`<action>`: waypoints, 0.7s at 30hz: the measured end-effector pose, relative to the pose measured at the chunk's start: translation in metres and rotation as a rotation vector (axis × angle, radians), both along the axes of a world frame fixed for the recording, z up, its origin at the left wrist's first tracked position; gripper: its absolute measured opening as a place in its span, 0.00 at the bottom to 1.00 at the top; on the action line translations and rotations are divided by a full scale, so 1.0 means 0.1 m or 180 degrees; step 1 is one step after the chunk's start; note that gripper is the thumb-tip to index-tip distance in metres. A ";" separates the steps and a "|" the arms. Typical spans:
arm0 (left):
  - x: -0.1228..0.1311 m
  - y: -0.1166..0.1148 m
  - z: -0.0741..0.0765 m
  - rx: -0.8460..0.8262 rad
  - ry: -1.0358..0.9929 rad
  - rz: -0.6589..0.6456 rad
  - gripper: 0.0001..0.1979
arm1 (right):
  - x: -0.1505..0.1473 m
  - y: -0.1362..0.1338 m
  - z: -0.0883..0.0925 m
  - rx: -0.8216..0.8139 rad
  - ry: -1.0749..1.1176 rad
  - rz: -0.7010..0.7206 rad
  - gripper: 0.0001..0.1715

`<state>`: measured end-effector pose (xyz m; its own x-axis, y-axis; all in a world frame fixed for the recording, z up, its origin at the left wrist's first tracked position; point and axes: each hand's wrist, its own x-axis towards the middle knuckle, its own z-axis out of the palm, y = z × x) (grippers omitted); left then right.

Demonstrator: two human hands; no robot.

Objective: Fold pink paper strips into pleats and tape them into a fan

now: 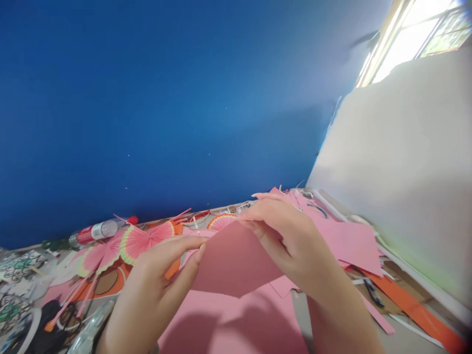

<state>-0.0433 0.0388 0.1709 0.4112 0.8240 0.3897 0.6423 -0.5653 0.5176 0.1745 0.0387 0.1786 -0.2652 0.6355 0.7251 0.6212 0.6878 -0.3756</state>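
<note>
A pink sheet of paper [236, 260] is held up between both hands, tilted, its lower edge coming to a blunt point. My left hand [165, 270] pinches its left corner between thumb and forefinger. At its upper right edge, my right hand [283, 231] grips the sheet with thumb and fingertips. Beneath it lies a larger pink sheet [236, 324] with the hands' shadows on it. Left of the hands rest pleated pink paper fans with yellow-green edges [147, 241], arranged like wings.
A clear bottle with a red label [94, 232] lies at the back left against the blue wall [165, 108]. Pink paper pieces [350, 243] and an orange strip [416, 305] lie at right, near a dark cutter-like tool [373, 293]. Clutter covers the lower left.
</note>
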 end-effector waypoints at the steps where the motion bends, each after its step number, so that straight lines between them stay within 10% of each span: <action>1: -0.01 -0.01 0.01 -0.0082 -0.0015 0.0002 0.12 | 0.02 0.00 0.00 0.0071 0.0033 -0.0052 0.10; 14: -0.03 0.02 0.00 -0.0568 -0.0196 0.0132 0.12 | 0.31 -0.08 0.04 0.0584 0.0509 -0.1096 0.07; 21: -0.18 0.17 0.00 -0.0197 0.0183 0.1089 0.12 | 0.28 -0.09 0.09 0.0509 0.0395 -0.0988 0.08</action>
